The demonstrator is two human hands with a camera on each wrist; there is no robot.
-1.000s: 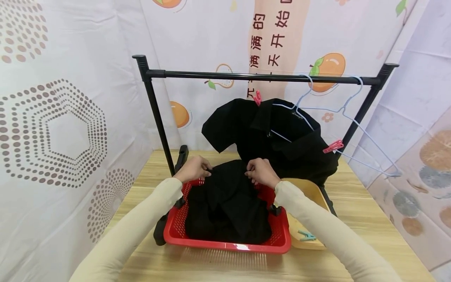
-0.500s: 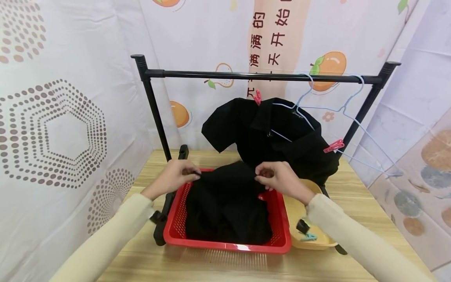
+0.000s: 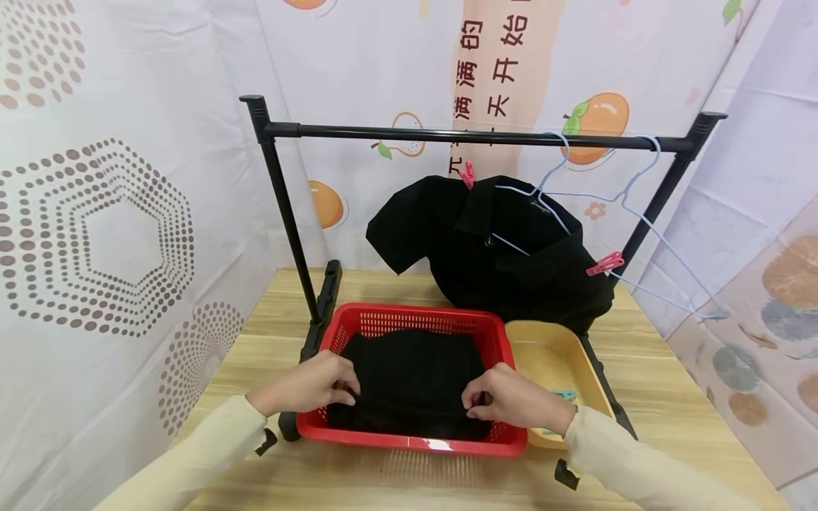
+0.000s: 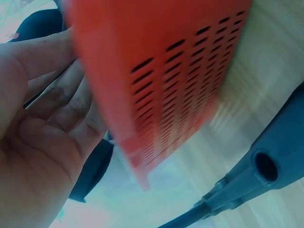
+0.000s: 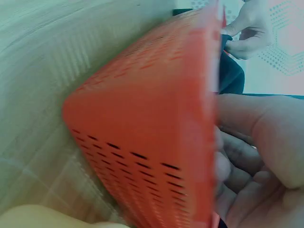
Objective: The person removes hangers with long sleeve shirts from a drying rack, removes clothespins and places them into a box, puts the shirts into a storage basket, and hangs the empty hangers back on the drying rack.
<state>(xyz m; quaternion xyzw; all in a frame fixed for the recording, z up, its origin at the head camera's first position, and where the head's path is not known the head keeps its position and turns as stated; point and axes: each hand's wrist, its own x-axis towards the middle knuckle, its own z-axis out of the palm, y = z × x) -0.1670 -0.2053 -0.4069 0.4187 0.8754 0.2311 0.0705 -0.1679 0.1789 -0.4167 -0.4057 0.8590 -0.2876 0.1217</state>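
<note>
A folded-looking black garment point(image 3: 415, 383) lies in the red perforated basket point(image 3: 409, 443); its exact kind cannot be made out. At its left near edge my left hand point(image 3: 316, 385) pinches the cloth between thumb and fingers. The right wrist view also catches that left hand point(image 5: 249, 31) with dark cloth at its fingertips. My right hand point(image 3: 511, 399) pinches the garment's right near edge, above the basket's right side. In both wrist views the basket wall point(image 4: 156, 85) hides part of the nearer hand's fingertips.
Behind the basket a black collared shirt point(image 3: 441, 220) hangs on a blue hanger point(image 3: 549, 167) with pink clips point(image 3: 606, 264). Another blue hanger point(image 3: 677, 259) hangs from the black rack bar point(image 3: 409, 133). A yellow tray point(image 3: 562, 341) with teal clips point(image 3: 565, 394) stands right of the basket.
Both hands have come nearer and lower, bringing the garment's raised far edge over towards the basket's front. The cloth now lies flatter, and the basket's far wall shows.
</note>
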